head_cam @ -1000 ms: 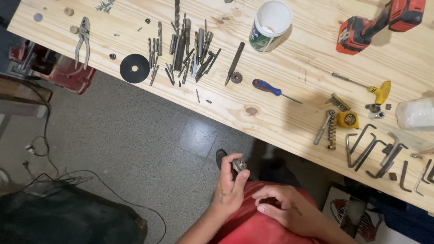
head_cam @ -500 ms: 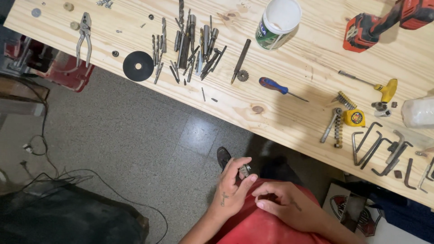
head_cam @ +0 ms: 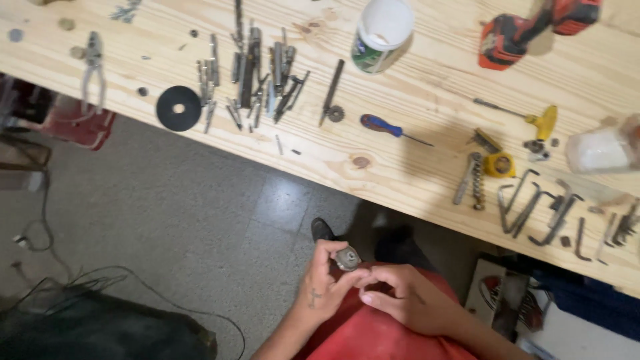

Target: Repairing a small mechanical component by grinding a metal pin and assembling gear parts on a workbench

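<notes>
Left hand: the left hand point(head_cam: 325, 283) is pinching a small round metal part point(head_cam: 347, 258) between thumb and fingertips, over the lap and below the near edge of the desk point(head_cam: 427, 180).
Right hand: the right hand point(head_cam: 400, 300) is lying curled just beside the left, with its fingertips point(head_cam: 367, 275) meeting the left hand right under the part; whether it is gripping the part itself cannot be told.
Position of part: it is sitting at the top of the left fist, well apart from the tools on the desk and above the red garment point(head_cam: 373, 333).
Handling advice: the part is small and round, so it is probably slipping easily; keeping it over the lap rather than over the floor point(head_cam: 167, 220) is limiting the risk of losing it. Supporting it from below with the right fingertips while the left is turning or holding it seems the steadiest grip.
Appearance of part: it is looking like a short grey metal cylinder with a darker centre on its end face; finer detail is too small to tell.
Nearest tools: a blue-handled screwdriver point(head_cam: 387, 128) is lying near the desk edge, with a black disc point(head_cam: 178, 108) and a row of metal bits point(head_cam: 257, 73) to the left.
Right side of desk: bent metal hooks point(head_cam: 533, 207) and a yellow tape measure point(head_cam: 499, 165) are lying there.
</notes>
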